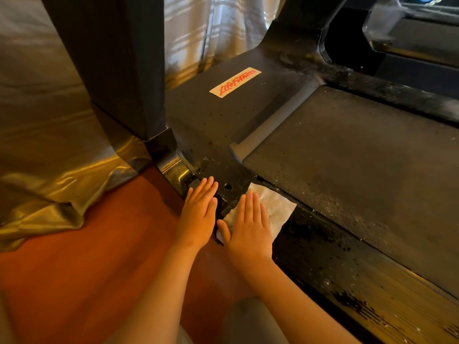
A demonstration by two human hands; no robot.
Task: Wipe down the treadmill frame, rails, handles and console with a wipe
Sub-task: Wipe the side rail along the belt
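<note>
Nearest, both hands lie flat with straight fingers: the left hand point(200, 214) rests on the outer edge of the treadmill's side rail point(323, 259), over the red floor point(87, 256); the right hand point(248, 232), just beside it, presses a white wipe point(278, 207) onto that rail. Beyond runs the belt point(347, 150), then the hood with its label point(234, 82), the upright point(111, 58) and, farthest, the console point(427, 3).

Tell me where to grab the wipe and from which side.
Pinch the wipe at its free corner, coming from the belt side. It lies flat on the side rail with the right hand pressing its near part, so only that far-right corner sticks out.
</note>
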